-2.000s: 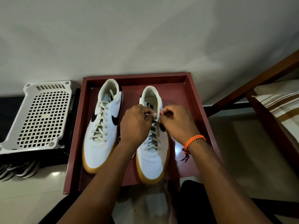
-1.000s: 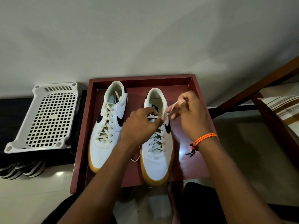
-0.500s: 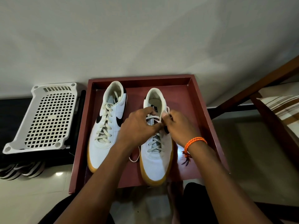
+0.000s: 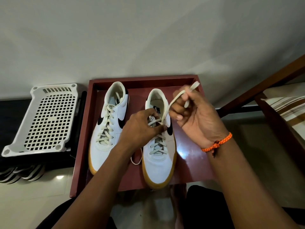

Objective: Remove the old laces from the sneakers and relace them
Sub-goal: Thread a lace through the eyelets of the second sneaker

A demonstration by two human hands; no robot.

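Note:
Two white sneakers with black swooshes and tan soles stand side by side in a dark red tray (image 4: 82, 146). The left sneaker (image 4: 107, 129) is fully laced. The right sneaker (image 4: 158, 162) has its upper eyelets loosened. My left hand (image 4: 140, 128) pinches the lace crossing at the upper eyelets of the right sneaker. My right hand (image 4: 193, 116) is raised above that shoe's collar and grips the cream lace (image 4: 175, 98), which runs taut down to the eyelets. A loose lace loop (image 4: 137, 161) lies between the two shoes.
A white perforated plastic rack (image 4: 46, 119) sits left of the tray on a dark surface. Striped slippers (image 4: 21, 174) lie below it on the tiled floor. A wooden bed frame (image 4: 272, 80) with a striped mattress rises on the right. The wall stands right behind the tray.
My right hand has risen up and to the right from the eyelets, drawing a length of lace out with it. My left hand stays at the upper eyelets.

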